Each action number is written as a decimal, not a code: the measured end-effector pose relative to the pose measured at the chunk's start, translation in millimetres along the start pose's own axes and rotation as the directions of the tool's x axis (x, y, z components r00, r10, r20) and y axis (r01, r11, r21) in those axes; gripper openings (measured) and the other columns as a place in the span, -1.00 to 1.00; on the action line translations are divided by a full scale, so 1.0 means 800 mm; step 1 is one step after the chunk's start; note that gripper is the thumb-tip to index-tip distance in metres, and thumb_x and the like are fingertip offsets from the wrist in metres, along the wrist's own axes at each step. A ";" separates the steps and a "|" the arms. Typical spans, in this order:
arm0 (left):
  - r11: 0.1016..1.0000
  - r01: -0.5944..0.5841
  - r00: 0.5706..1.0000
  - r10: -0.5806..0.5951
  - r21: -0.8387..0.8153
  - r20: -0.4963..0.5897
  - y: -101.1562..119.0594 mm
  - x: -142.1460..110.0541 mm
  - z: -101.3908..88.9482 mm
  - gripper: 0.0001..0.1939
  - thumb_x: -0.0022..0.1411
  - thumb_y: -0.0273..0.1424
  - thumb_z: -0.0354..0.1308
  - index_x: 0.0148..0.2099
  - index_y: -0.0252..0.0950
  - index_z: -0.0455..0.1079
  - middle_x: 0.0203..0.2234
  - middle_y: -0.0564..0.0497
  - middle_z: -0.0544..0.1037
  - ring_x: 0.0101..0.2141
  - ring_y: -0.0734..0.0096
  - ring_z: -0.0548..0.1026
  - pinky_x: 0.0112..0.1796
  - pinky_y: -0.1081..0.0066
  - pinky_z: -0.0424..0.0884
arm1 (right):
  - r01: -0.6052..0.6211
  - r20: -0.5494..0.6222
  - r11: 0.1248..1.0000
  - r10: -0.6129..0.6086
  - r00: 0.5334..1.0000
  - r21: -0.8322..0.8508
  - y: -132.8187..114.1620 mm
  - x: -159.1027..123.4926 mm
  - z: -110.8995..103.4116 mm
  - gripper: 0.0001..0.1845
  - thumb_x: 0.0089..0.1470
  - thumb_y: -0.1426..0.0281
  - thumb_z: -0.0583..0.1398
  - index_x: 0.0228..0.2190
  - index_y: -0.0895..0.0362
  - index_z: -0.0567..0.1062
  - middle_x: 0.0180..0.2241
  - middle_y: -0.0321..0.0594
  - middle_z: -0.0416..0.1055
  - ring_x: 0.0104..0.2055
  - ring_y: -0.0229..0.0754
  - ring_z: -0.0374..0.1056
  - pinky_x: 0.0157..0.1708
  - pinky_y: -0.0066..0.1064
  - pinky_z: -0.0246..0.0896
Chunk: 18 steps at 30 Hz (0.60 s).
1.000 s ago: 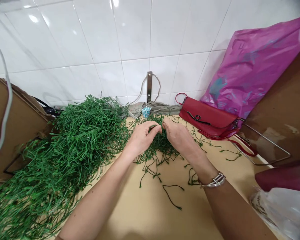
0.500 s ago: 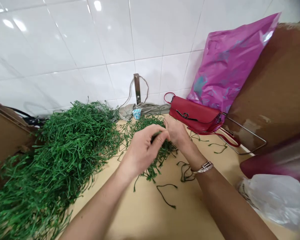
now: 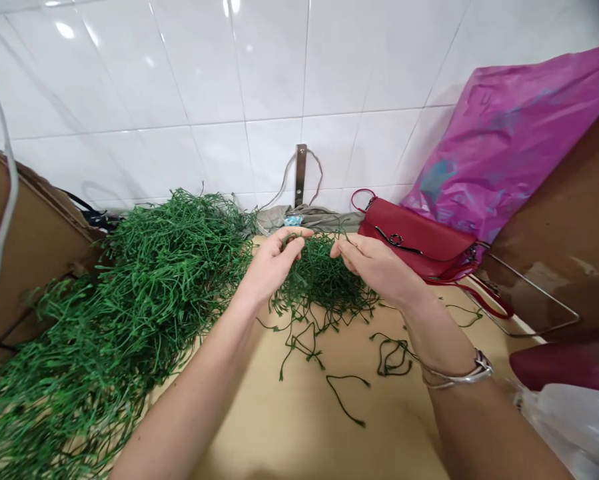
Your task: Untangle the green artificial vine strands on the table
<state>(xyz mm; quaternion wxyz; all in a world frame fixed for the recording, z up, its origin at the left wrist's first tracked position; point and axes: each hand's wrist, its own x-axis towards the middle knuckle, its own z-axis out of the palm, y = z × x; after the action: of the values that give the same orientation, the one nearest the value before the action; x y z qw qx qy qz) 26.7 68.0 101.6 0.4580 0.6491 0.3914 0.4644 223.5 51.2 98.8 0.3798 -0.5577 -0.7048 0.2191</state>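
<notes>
Over a small pile of thin green plastic stems [image 3: 334, 277], my two hands are raised and apart. My left hand [image 3: 275, 263] is curled, thumb and forefinger close together, with a bit of green stem showing inside the curl. To its right, my right hand [image 3: 376, 267] pinches a thin green stem whose end rises above the fingertips; its other fingers are folded. A much larger heap of green stems [image 3: 179, 267] spreads to the left. Several loose stems, one of them bent [image 3: 342, 400], lie on the table [image 3: 279, 433] nearer me.
Behind stands a white tiled wall [image 3: 274, 60] with a metal bracket [image 3: 300, 177] and grey cloth at its foot. A red handbag [image 3: 419, 230], pink plastic bag [image 3: 509, 140] and clear bag [image 3: 574, 420] are on the right. Cardboard boxes [image 3: 24, 247] flank both sides.
My hands came together at half a second ago and are now apart, the right one moved rightward with a stem at its fingertips. The view swung right and back again.
</notes>
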 end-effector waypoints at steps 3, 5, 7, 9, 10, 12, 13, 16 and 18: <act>0.996 -0.054 0.998 0.056 0.077 -0.015 0.003 -0.004 0.006 -0.74 0.30 -0.22 0.20 -0.09 -0.30 0.51 -0.28 0.01 0.52 -0.29 0.42 0.38 -0.19 0.41 0.30 | 0.017 0.099 0.998 -0.011 0.995 -0.064 -0.009 -0.004 0.007 -0.68 0.27 0.24 -0.01 -0.43 0.06 0.43 -0.57 -0.34 0.27 -0.48 -0.20 0.17 -0.40 -0.34 0.09; 0.988 -0.079 0.996 0.083 0.133 -0.024 0.001 -0.004 0.009 -0.78 0.28 -0.24 0.23 -0.18 -0.30 0.50 -0.25 0.00 0.55 -0.27 0.41 0.40 -0.17 0.41 0.31 | 0.045 0.138 0.992 -0.028 0.990 -0.120 -0.014 -0.008 0.013 -0.68 0.28 0.27 -0.02 -0.44 0.06 0.41 -0.52 -0.31 0.35 -0.45 -0.19 0.22 -0.38 -0.34 0.10; 0.976 -0.114 0.990 0.128 0.185 -0.061 -0.003 -0.002 0.010 -0.83 0.29 -0.29 0.22 -0.26 -0.29 0.49 -0.27 0.01 0.55 -0.26 0.40 0.41 -0.15 0.40 0.30 | 0.066 0.156 0.986 -0.042 0.987 -0.150 -0.017 -0.013 0.018 -0.70 0.28 0.32 -0.03 -0.43 0.06 0.39 -0.44 -0.28 0.44 -0.39 -0.18 0.29 -0.35 -0.34 0.11; 0.968 -0.137 0.981 0.161 0.211 -0.103 -0.007 0.000 0.008 -0.85 0.29 -0.32 0.20 -0.30 -0.29 0.48 -0.28 0.02 0.55 -0.24 0.40 0.41 -0.12 0.41 0.29 | 0.074 0.165 0.986 -0.049 0.985 -0.151 -0.020 -0.017 0.021 -0.72 0.29 0.35 -0.03 -0.41 0.06 0.38 -0.39 -0.27 0.47 -0.34 -0.18 0.32 -0.32 -0.34 0.13; 0.970 -0.134 0.980 0.159 0.204 -0.115 -0.008 0.001 0.007 -0.85 0.30 -0.32 0.20 -0.30 -0.28 0.48 -0.29 0.03 0.55 -0.25 0.41 0.40 -0.12 0.41 0.29 | 0.073 0.164 0.986 -0.049 0.985 -0.146 -0.021 -0.019 0.022 -0.72 0.30 0.35 -0.03 -0.40 0.06 0.38 -0.39 -0.27 0.47 -0.33 -0.18 0.32 -0.31 -0.34 0.13; 0.979 -0.111 0.983 0.133 0.168 -0.125 -0.008 0.002 0.006 -0.85 0.30 -0.31 0.20 -0.28 -0.28 0.46 -0.30 0.05 0.55 -0.30 0.44 0.38 -0.17 0.43 0.29 | 0.061 0.133 0.989 -0.043 0.990 -0.135 -0.023 -0.020 0.022 -0.72 0.33 0.29 -0.02 -0.38 0.05 0.37 -0.40 -0.29 0.44 -0.35 -0.19 0.29 -0.32 -0.35 0.12; 0.983 -0.099 0.985 0.119 0.153 -0.124 -0.008 0.002 0.006 -0.85 0.29 -0.31 0.21 -0.28 -0.28 0.46 -0.31 0.07 0.55 -0.34 0.46 0.36 -0.21 0.44 0.28 | 0.058 0.110 0.990 -0.044 0.993 -0.127 -0.024 -0.020 0.022 -0.72 0.34 0.25 -0.02 -0.37 0.05 0.35 -0.41 -0.31 0.41 -0.36 -0.19 0.27 -0.32 -0.35 0.11; 0.982 -0.112 0.988 0.126 0.150 -0.088 -0.008 0.001 0.009 -0.87 0.27 -0.33 0.22 -0.30 -0.27 0.44 -0.41 0.10 0.52 -0.41 0.48 0.32 -0.29 0.45 0.26 | 0.080 0.034 0.989 -0.077 0.996 -0.123 -0.026 -0.019 0.023 -0.70 0.35 0.23 -0.01 -0.41 0.05 0.31 -0.43 -0.32 0.34 -0.37 -0.21 0.22 -0.33 -0.35 0.07; 0.978 -0.142 0.988 0.150 0.152 -0.041 -0.009 0.000 0.011 -0.86 0.29 -0.33 0.20 -0.32 -0.27 0.43 -0.47 0.12 0.51 -0.43 0.48 0.34 -0.30 0.45 0.27 | 0.114 -0.004 0.983 -0.116 0.993 -0.146 -0.026 -0.019 0.024 -0.67 0.34 0.28 0.00 -0.49 0.06 0.25 -0.46 -0.31 0.29 -0.38 -0.21 0.18 -0.34 -0.35 0.02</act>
<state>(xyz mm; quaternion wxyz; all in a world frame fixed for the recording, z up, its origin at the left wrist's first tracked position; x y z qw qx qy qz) 35.0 68.0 93.6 0.3626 0.6959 0.3883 0.4832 197.3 33.0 97.7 0.3544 -0.5436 -0.7476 0.1414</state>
